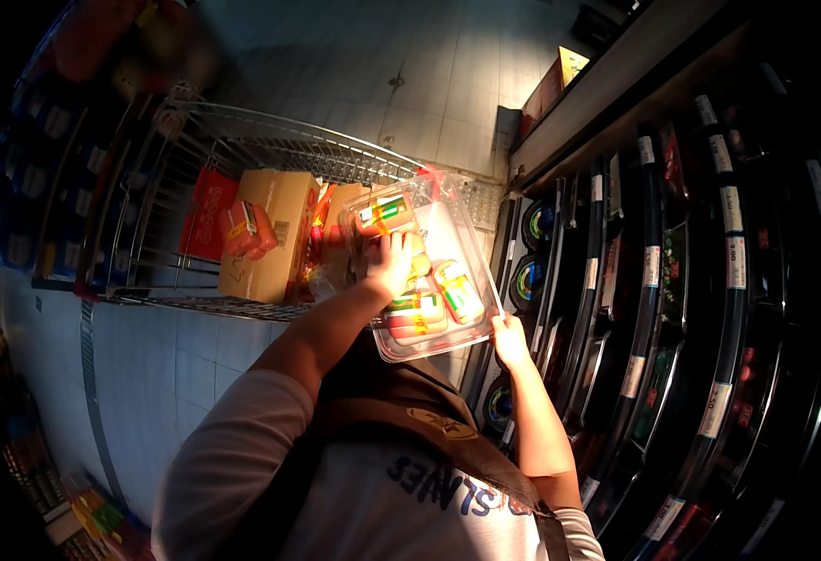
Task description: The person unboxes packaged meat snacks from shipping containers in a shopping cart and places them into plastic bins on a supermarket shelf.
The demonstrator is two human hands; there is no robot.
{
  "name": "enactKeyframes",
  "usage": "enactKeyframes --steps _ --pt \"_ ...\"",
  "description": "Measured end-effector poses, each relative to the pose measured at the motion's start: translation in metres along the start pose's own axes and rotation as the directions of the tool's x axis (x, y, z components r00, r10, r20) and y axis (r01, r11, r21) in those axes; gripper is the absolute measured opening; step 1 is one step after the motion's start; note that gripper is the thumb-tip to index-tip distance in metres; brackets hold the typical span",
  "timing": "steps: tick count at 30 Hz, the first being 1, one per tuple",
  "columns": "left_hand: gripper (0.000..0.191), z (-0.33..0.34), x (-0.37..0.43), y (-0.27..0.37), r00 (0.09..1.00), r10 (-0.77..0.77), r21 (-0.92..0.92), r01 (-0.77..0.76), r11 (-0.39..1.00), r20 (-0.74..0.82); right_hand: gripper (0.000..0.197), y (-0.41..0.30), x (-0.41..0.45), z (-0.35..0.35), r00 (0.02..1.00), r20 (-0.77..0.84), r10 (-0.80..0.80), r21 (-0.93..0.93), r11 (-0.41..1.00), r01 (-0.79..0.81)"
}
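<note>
A clear plastic bin (477,238) is tilted in front of my body, above the near end of the cart. My right hand (510,340) grips its right edge near the lower corner. Inside the bin my left hand (388,270) rests against a pack of sausages (419,261), partly covering it; whether the fingers close around it is hard to see. Above that hand is another banded pack (386,214). Two more, a lower pack (416,315) and a right-hand pack (461,291), lie in the bin with yellow and green labels.
A wire shopping cart (298,126) holds a cardboard box (270,203), a red carton (207,214) and another sausage pack (248,230) on the box. Shelves with price-tag strips (652,266) stand close on my right. Blue-wrapped goods (39,175) are stacked at the left.
</note>
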State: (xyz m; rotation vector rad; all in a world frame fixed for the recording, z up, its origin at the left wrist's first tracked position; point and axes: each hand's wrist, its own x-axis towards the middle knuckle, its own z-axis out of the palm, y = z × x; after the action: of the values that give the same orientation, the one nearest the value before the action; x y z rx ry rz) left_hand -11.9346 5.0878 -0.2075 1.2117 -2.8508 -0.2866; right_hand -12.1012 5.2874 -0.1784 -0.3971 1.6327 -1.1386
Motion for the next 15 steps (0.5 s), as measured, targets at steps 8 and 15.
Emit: enactKeyframes --steps 8,15 --pt "0.095 -0.045 -0.021 -0.012 0.698 0.439 -0.597 -0.020 0.802 0.566 0.033 -0.015 -0.010 0.006 0.999 -0.021 0.027 -0.209 0.977 -0.030" --pt "0.073 -0.011 -0.046 0.029 0.952 0.097 -0.522 0.073 0.850 0.291 0.034 0.044 0.005 -0.020 0.998 -0.026 0.049 0.192 0.980 -0.043"
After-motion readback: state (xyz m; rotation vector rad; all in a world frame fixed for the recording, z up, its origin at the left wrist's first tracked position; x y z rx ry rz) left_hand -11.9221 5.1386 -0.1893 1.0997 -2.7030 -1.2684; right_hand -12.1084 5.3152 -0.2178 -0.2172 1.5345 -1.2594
